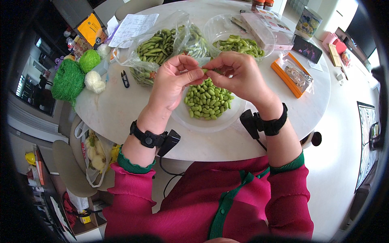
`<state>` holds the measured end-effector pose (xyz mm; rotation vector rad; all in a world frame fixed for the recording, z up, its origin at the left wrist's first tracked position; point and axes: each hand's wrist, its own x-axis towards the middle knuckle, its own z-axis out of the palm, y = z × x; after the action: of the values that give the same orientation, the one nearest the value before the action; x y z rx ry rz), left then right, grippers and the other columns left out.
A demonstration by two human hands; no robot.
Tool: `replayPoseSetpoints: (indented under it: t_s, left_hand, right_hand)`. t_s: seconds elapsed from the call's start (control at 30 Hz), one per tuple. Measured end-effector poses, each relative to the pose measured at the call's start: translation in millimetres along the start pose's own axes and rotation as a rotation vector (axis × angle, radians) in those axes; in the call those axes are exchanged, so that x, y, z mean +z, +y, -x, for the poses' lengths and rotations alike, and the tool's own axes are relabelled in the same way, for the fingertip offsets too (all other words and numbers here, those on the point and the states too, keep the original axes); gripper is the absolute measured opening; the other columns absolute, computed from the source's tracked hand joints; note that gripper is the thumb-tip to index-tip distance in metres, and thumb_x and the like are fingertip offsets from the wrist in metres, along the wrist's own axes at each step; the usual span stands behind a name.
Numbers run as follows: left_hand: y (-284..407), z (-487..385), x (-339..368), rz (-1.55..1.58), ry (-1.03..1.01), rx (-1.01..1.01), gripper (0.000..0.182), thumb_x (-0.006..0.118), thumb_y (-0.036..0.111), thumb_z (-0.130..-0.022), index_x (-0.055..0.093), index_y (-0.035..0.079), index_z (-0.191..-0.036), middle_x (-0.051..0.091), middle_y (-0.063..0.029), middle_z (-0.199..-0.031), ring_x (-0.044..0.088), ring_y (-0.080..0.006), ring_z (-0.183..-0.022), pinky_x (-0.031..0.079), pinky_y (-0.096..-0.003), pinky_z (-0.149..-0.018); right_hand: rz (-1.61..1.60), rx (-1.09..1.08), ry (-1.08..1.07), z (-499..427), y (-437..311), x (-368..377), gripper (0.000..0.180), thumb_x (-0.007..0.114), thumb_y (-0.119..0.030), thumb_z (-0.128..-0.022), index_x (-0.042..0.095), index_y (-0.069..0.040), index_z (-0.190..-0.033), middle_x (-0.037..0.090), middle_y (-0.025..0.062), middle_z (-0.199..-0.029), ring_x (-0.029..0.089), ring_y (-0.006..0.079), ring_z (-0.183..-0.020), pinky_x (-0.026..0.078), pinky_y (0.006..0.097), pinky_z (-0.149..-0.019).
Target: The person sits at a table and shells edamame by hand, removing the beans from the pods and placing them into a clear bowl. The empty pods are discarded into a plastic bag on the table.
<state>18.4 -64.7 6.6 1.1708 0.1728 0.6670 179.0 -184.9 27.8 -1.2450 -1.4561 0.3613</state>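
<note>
Between their fingertips, my left hand [177, 77] and my right hand [235, 73] pinch a green soybean pod [205, 70], partly hidden by the fingers. Below them a heap of shelled green soybeans [209, 101] lies in a shallow pale dish [209, 127]. Behind my left hand, an open clear plastic bag [126, 57] holds many unshelled pods [156, 47]. Beyond my right hand stands a clear plastic bowl [270, 38] with a pile of green pods or hulls [238, 45] in it; which of the two I cannot tell.
Left on the round table [121, 112] are black thread snips [125, 79], green yarn [68, 80] and a handwritten sheet [133, 29]. An orange box [291, 76], a phone [307, 49] and a patterned cup [308, 22] stand at the right. A grocery bag [96, 155] rests on a chair.
</note>
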Motion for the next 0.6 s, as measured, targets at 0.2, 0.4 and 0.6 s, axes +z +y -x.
replayPoseSetpoints:
  t_s: [0.2, 0.4, 0.6]
  left_hand:
    - [-0.6, -2.0, -3.1, 0.068, -0.036, -0.029, 0.016, 0.069, 0.002, -0.087, 0.063, 0.007, -0.101, 0.070, -0.0069, -0.093, 0.071, -0.0184, -0.084, 0.060, -0.0283, -0.075]
    - [0.8, -2.6, -4.1, 0.097, -0.042, -0.066, 0.016, 0.068, 0.000, -0.087, 0.063, 0.005, -0.101, 0.069, -0.0072, -0.094, 0.070, -0.0196, -0.086, 0.060, -0.0298, -0.078]
    - [1.2, -2.4, -5.3, 0.129, -0.024, -0.082, 0.017, 0.068, -0.002, -0.086, 0.063, 0.004, -0.101, 0.067, -0.0064, -0.094, 0.069, -0.0179, -0.086, 0.060, -0.0304, -0.079]
  right_hand:
    - [-0.056, 0.028, -0.010, -0.7, 2.9, -0.4, 0.013, 0.072, -0.007, -0.079, 0.072, 0.002, -0.089, 0.066, 0.0062, -0.070, 0.060, 0.0075, -0.062, 0.050, 0.0237, -0.056]
    - [-0.157, 0.098, -0.034, 0.3, 1.5, -2.4, 0.014, 0.071, -0.006, -0.080, 0.072, 0.002, -0.091, 0.069, 0.0056, -0.074, 0.063, 0.0069, -0.066, 0.051, 0.0227, -0.059]
    - [-0.124, 0.071, -0.018, -1.5, 2.6, -2.1, 0.015, 0.073, -0.007, -0.080, 0.072, 0.001, -0.092, 0.069, 0.0052, -0.074, 0.062, 0.0064, -0.065, 0.051, 0.0224, -0.059]
